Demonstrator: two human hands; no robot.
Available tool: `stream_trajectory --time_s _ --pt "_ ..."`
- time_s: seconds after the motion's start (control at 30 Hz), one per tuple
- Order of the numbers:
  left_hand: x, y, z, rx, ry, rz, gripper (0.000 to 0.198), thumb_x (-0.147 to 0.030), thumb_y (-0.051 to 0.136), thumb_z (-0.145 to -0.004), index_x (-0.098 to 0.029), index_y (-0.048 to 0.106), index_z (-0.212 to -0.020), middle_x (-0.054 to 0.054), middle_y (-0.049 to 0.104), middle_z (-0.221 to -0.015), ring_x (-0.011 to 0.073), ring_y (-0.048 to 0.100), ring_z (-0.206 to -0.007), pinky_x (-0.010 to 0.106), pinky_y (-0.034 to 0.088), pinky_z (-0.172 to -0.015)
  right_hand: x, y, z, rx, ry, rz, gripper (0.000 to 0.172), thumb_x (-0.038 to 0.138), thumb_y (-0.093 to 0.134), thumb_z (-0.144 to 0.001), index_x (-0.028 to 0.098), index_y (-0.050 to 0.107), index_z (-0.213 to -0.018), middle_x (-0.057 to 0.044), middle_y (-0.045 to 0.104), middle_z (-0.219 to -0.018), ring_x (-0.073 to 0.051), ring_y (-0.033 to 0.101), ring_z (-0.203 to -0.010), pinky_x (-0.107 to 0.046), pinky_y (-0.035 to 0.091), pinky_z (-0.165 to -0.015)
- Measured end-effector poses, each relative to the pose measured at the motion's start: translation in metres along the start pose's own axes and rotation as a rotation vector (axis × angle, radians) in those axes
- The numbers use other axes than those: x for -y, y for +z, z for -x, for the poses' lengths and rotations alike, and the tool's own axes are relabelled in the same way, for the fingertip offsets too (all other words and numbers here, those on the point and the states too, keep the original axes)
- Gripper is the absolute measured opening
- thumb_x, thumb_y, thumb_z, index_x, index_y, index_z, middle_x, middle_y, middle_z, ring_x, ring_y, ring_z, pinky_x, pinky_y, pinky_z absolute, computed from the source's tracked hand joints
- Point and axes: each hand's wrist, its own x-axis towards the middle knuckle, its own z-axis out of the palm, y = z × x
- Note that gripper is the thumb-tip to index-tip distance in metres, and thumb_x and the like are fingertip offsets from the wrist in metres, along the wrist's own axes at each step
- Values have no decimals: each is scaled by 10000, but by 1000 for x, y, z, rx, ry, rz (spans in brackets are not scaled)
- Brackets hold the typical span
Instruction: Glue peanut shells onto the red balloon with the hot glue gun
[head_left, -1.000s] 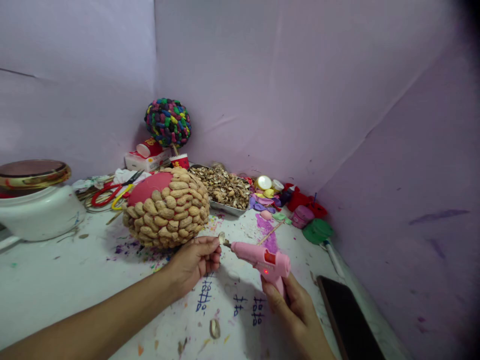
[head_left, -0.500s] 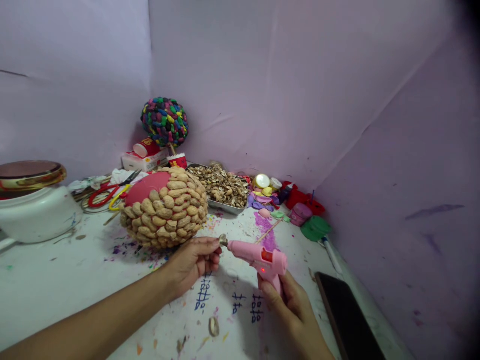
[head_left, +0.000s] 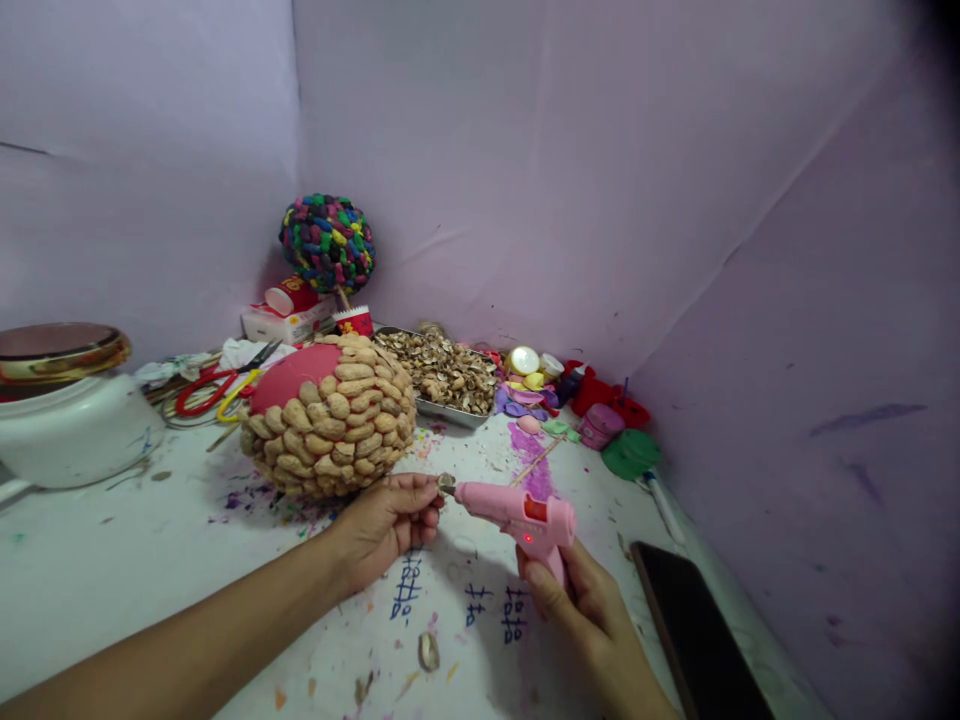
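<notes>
My right hand [head_left: 581, 600] grips a pink glue gun [head_left: 517, 515] by its handle, its red light on and its nozzle pointing left. My left hand [head_left: 390, 520] is closed in a pinch on a peanut shell [head_left: 445, 483] held right at the nozzle tip. Just behind my left hand sits a red ball [head_left: 296, 370] mostly covered with glued peanut shells [head_left: 341, 420]. It rests on the paint-stained white table [head_left: 112, 560].
A metal tray of loose shells [head_left: 446, 375] stands behind the ball. A multicoloured ball on a stick [head_left: 327, 243] rises in the corner. Scissors [head_left: 217, 385] and a white pot [head_left: 71, 420] lie left. Clay pieces and small tubs [head_left: 585, 415] sit right, a dark phone [head_left: 694, 640] near right.
Both hands stay together with the shell at the nozzle. The view has shifted slightly, with almost no motion of the hands themselves.
</notes>
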Motion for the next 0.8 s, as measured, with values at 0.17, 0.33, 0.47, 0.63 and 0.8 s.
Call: stream_trajectory --time_s 0.17,0.33,0.47,0.63,0.8 --pt "-1 1 0 2 -5 3 107 -18 527 -775 -107 580 -747 16 589 -610 56 508 -449 165 443 -442 0 0 0 -3 8 -13 205 407 513 -814 216 578 -854 25 493 -625 -143 433 -549 -240 360 -516" --pt "-1 0 0 12 0 1 129 -25 524 -780 -112 556 -691 13 577 -594 57 508 -449 163 443 -443 2 -1 -1 7 12 -22 190 398 533 -804 219 595 -809 25 480 -600 -145 440 -538 -241 381 -521" --pt "0 -1 -2 54 33 24 123 -28 522 -782 -110 558 -698 1 549 -590 62 513 -479 169 455 -473 -1 -7 -1 -36 5 -43 178 393 550 -799 225 606 -815 25 462 -589 -139 406 -514 -242 379 -512" --pt "2 -2 -3 42 52 27 108 -29 524 -780 -113 561 -723 0 539 -609 67 515 -500 176 457 -479 1 -13 -1 -41 -10 -75 177 393 561 -790 224 611 -765 29 427 -566 -130 371 -499 -240 373 -503" --pt "3 -2 -4 48 64 17 109 -26 528 -778 -116 563 -727 -1 531 -596 71 512 -506 178 457 -484 4 -9 0 -7 22 -51 166 390 556 -790 233 611 -791 35 431 -577 -128 370 -503 -238 370 -509"
